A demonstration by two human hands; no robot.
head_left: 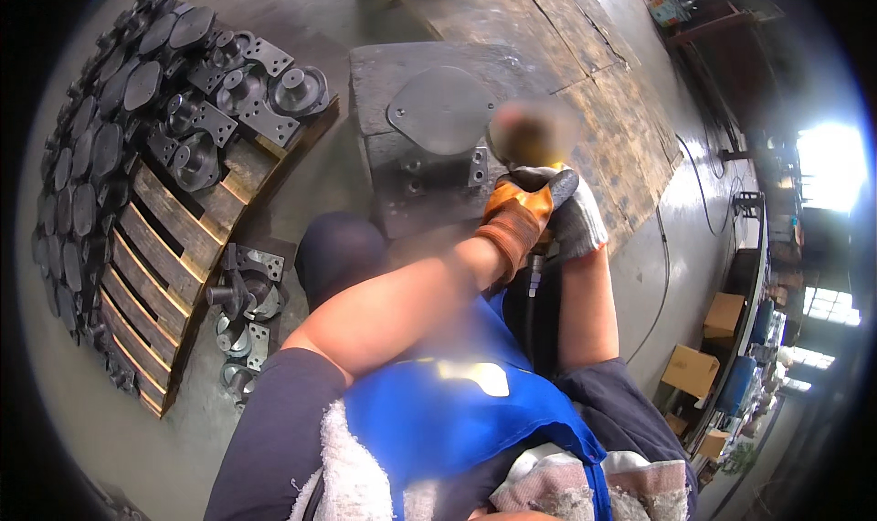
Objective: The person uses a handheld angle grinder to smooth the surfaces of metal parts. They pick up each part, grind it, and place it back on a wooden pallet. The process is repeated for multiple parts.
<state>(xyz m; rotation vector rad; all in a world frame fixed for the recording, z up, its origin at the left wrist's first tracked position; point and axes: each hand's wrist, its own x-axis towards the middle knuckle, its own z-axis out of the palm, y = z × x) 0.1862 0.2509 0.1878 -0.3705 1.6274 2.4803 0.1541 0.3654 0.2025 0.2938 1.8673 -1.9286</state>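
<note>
Both of my hands close around an air grinder (533, 136), whose round head is blurred and whose hose fitting hangs below my grip. My left hand (523, 201), in an orange glove, wraps it from the left. My right hand (580, 218), in a whitish knitted glove, grips from the right. Just left of the tool's head, a dark metal casting (440, 110) with a flat rounded plate lies on a dark, worn block (384, 73). Blur hides whether the tool touches the casting. A drilled bracket portion shows at the casting's near side.
To the left, a wooden pallet (164, 261) carries many similar metal parts (137, 87). More castings (245, 288) lie on the floor beside my knee. Wooden boards (612, 110) extend behind the block. A hose (665, 274) crosses the floor at right, near cardboard boxes (690, 371).
</note>
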